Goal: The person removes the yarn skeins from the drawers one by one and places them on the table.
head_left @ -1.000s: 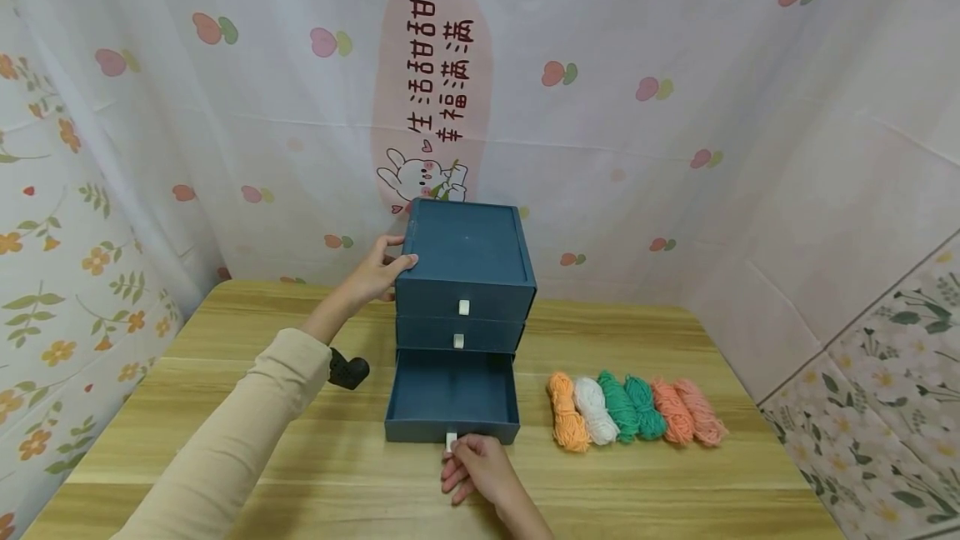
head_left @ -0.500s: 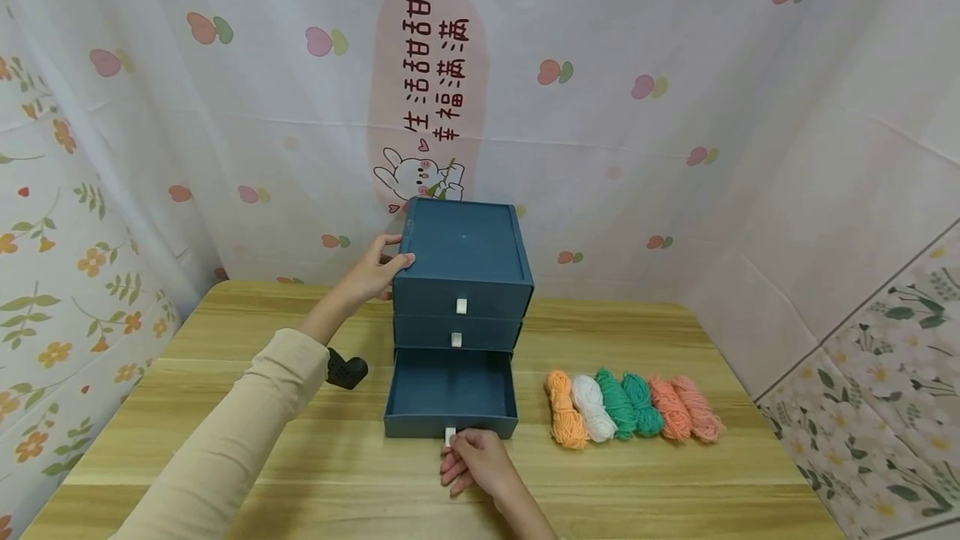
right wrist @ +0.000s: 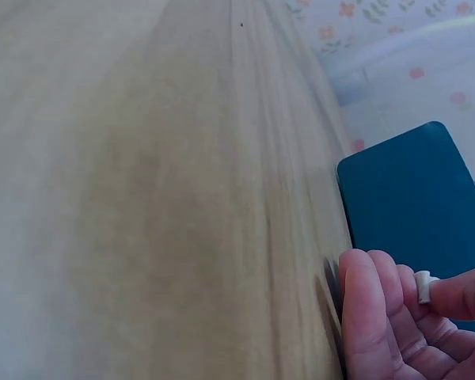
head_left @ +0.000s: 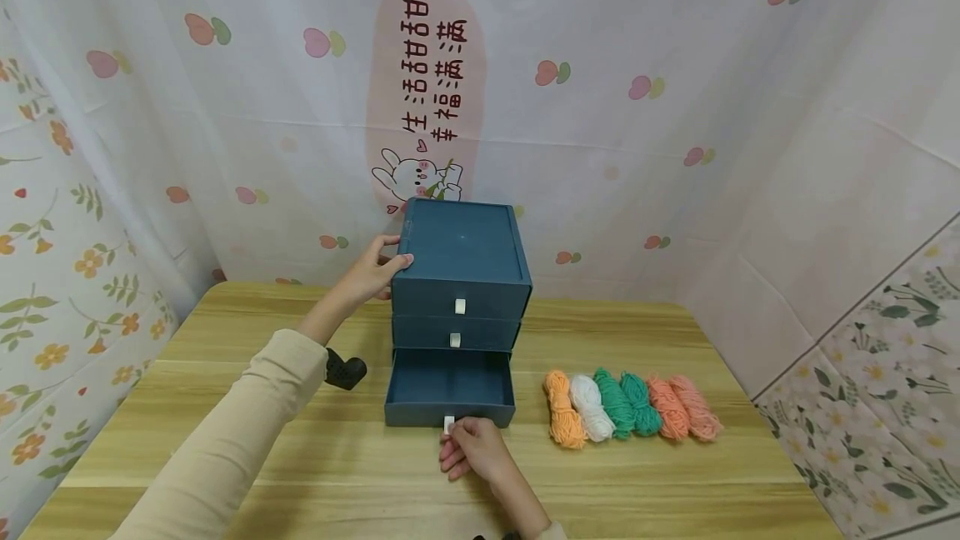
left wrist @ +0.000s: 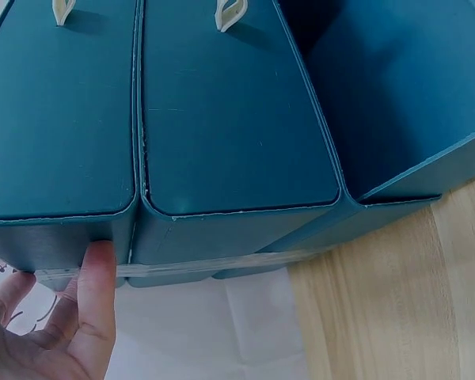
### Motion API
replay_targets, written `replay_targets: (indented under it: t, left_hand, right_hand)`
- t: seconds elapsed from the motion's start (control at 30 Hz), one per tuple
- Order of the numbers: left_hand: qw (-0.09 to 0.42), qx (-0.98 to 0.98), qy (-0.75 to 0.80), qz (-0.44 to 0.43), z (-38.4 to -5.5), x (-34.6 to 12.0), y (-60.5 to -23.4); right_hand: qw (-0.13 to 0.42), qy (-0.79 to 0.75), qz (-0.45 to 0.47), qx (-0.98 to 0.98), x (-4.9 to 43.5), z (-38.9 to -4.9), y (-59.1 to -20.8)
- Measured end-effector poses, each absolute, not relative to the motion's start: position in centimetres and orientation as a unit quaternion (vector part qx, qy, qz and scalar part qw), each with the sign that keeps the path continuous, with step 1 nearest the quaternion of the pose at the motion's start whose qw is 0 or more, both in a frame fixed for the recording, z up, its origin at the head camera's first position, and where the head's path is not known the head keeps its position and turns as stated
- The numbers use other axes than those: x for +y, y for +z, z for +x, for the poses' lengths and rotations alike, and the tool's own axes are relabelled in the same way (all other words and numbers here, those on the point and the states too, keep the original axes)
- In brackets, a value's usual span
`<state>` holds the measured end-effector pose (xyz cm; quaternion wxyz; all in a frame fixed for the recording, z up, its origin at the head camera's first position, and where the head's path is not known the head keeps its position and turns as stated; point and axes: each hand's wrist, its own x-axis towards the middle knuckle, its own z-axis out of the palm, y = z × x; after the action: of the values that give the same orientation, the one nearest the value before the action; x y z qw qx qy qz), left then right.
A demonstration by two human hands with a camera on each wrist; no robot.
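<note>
A dark blue cabinet of stacked drawers (head_left: pixel 461 240) stands on the wooden table. Its bottom drawer (head_left: pixel 450 377) is pulled out partway, with bare floor visible inside; the two drawers above sit closed. My left hand (head_left: pixel 371 269) rests against the cabinet's upper left side, thumb at the top edge. In the left wrist view, the fingers (left wrist: pixel 95 309) press flat on the side wall. Between thumb and fingers, my right hand (head_left: pixel 476 448) pinches the small white pull tab (head_left: pixel 449 424) on the bottom drawer's front. The right wrist view shows this pull tab (right wrist: pixel 423 286) at the thumb tip.
Right of the cabinet lies a row of several yarn bundles (head_left: pixel 566 411) in orange, white, green and coral pink. A black object (head_left: pixel 346 370) lies left of the cabinet, partly behind the left sleeve. A printed curtain (head_left: pixel 585 157) hangs behind the table (head_left: pixel 637 490).
The bottom drawer has slid a little inward, toward the cabinet, with my right hand following on its tab. My left hand keeps its place on the cabinet's side.
</note>
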<state>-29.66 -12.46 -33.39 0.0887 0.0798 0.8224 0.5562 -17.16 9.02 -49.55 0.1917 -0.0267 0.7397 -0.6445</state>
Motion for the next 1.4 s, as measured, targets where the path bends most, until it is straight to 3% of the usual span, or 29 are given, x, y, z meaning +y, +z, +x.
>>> replay_targets:
  t: [1.4]
  left_hand:
    - [0.091,0.822,0.557,0.079,-29.7,-12.5,-33.3]
  right_hand:
    - [0.171,-0.591,0.011,0.788,7.8,-22.8,-48.6]
